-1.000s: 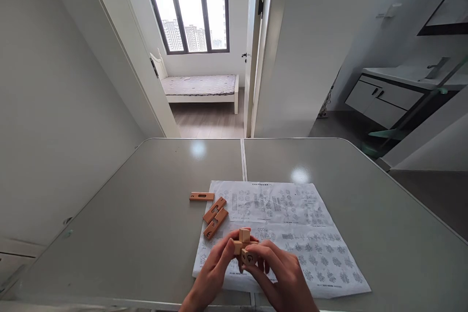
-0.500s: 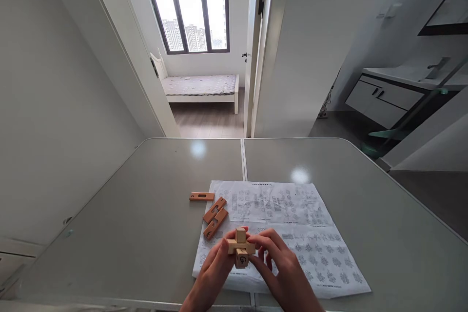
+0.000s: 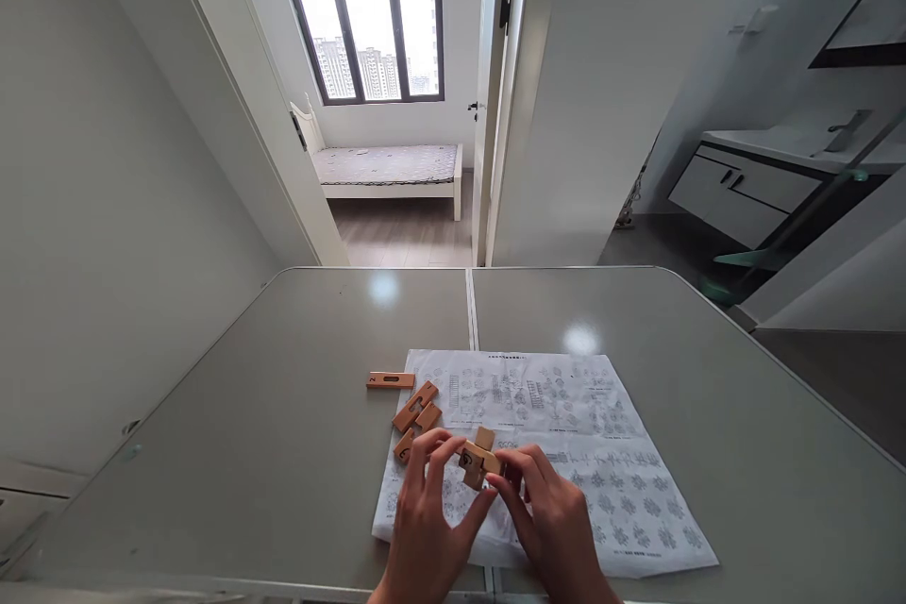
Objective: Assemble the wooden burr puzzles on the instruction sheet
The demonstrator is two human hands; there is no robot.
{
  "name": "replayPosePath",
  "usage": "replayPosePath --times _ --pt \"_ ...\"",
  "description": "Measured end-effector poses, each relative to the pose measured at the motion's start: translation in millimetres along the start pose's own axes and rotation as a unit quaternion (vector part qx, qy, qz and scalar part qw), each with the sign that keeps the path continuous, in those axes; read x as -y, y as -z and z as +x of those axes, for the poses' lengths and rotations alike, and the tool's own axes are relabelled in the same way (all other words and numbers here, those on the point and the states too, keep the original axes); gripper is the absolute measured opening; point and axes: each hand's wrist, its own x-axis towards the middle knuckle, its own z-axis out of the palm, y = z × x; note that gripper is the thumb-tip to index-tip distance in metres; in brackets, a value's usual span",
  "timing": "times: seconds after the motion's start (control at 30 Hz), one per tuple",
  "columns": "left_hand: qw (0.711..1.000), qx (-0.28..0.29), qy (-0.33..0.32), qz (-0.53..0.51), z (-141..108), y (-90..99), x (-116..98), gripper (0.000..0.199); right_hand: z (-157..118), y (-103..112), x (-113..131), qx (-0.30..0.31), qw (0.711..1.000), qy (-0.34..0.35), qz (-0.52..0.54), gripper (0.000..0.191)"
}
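A partly assembled wooden burr puzzle (image 3: 482, 460) of interlocked pale blocks is held just above the printed sheet (image 3: 601, 453), tilted, with a dark numeral on one block end. My right hand (image 3: 556, 505) pinches its right side between thumb and fingers. My left hand (image 3: 435, 514) curves round its left side, the index fingertip at its upper left and the thumb tip near its lower edge. To the left lie three notched wooden pieces: one marked 2 (image 3: 391, 380), a middle one (image 3: 415, 407), and a lower one (image 3: 428, 417) partly hidden behind my left fingers.
The sheet, covered in small puzzle diagrams, lies on a grey table (image 3: 247, 425) with a seam down its middle. Beyond its far edge are a doorway, a bed (image 3: 389, 165) and a window (image 3: 364, 19). A sink cabinet (image 3: 750, 189) stands at the right.
The puzzle has turned and tilted, moving slightly away from me and right. My left hand has shifted its grip, its fingers now reaching over the puzzle's left side.
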Motion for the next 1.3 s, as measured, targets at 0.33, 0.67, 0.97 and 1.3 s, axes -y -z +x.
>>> replayPosePath --times 0.33,0.67,0.97,1.3 --pt "0.986 0.162 0.040 0.016 6.8 5.9 5.1 0.017 -2.1 1.5 0.4 0.008 0.998 -0.005 0.068 0.020" --pt "0.968 0.155 0.109 -0.167 10.3 13.6 -1.8 0.031 3.5 10.4 3.5 0.100 0.968 -0.108 0.201 0.023" --pt "0.971 0.212 0.037 -0.101 6.2 20.1 1.7 0.019 5.5 20.2 10.0 0.249 0.941 -0.080 0.216 0.027" --pt "0.984 0.171 0.000 -0.040 2.6 15.2 5.2 0.014 7.8 26.2 22.0 0.230 0.931 -0.100 0.264 0.034"
